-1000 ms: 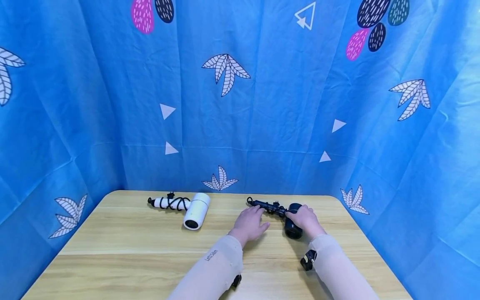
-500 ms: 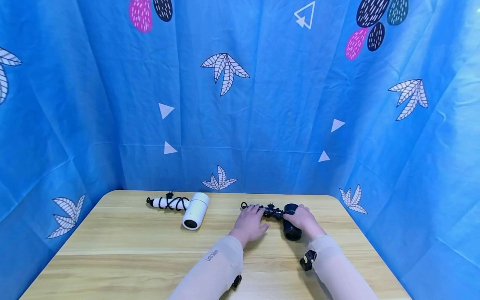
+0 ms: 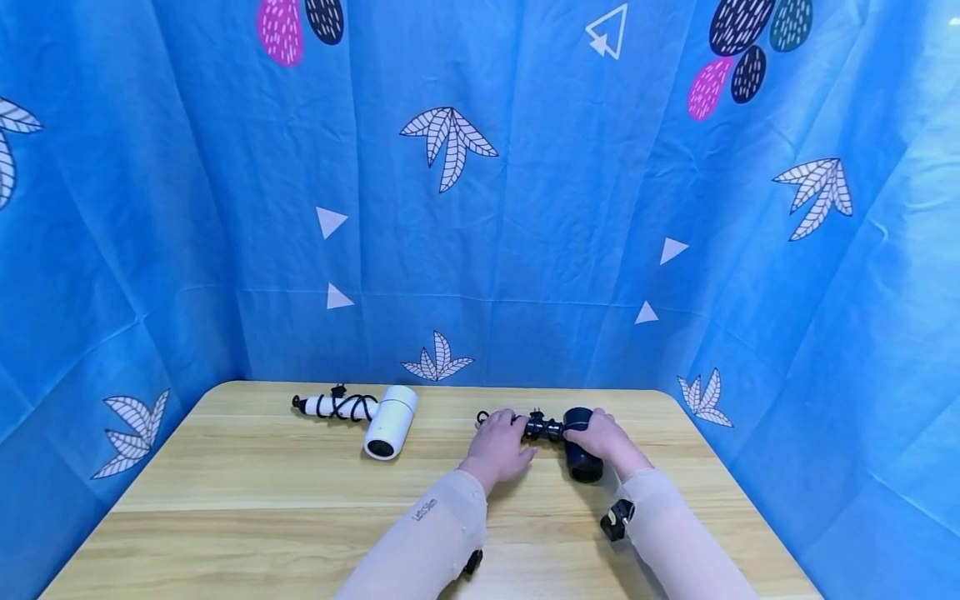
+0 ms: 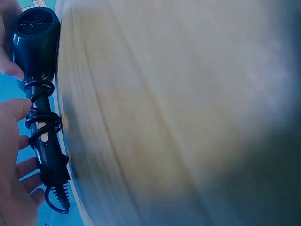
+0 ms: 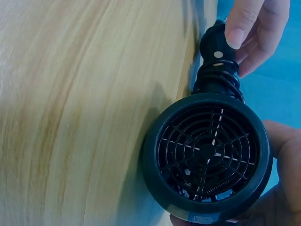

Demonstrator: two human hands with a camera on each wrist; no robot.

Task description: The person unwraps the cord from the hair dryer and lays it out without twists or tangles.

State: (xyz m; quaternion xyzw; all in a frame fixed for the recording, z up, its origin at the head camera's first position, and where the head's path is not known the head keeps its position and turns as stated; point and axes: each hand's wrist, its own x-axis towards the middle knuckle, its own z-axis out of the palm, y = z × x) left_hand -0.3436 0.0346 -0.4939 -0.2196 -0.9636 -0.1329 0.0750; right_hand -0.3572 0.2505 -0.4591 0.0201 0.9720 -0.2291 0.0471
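Observation:
A black hair dryer [image 3: 583, 463] lies on the table, its cord wound round the handle. My right hand [image 3: 604, 438] grips its barrel, thumb by the handle joint. Reaching over the handle, my left hand [image 3: 495, 447] has relaxed fingers resting at it and a thumb spread to the right. In the left wrist view the dryer's handle [image 4: 46, 153] runs beside the fingers [image 4: 28, 167], with the cord's end at the bottom. The round rear grille [image 5: 208, 153] faces the camera in the right wrist view, where the left thumb [image 5: 242, 23] overlaps the handle.
A white hair dryer [image 3: 392, 423], its black cord crossed round the handle, lies on the left of the wooden table [image 3: 247, 483]. Blue patterned curtains [image 3: 480, 217] stand behind and on both sides. Black wrist cameras [image 3: 617, 520] sit at the sleeves.
The black hair dryer has slid slightly left, its handle end passing farther under my left hand. My right hand has shifted left a little with it, while the left hand has barely moved.

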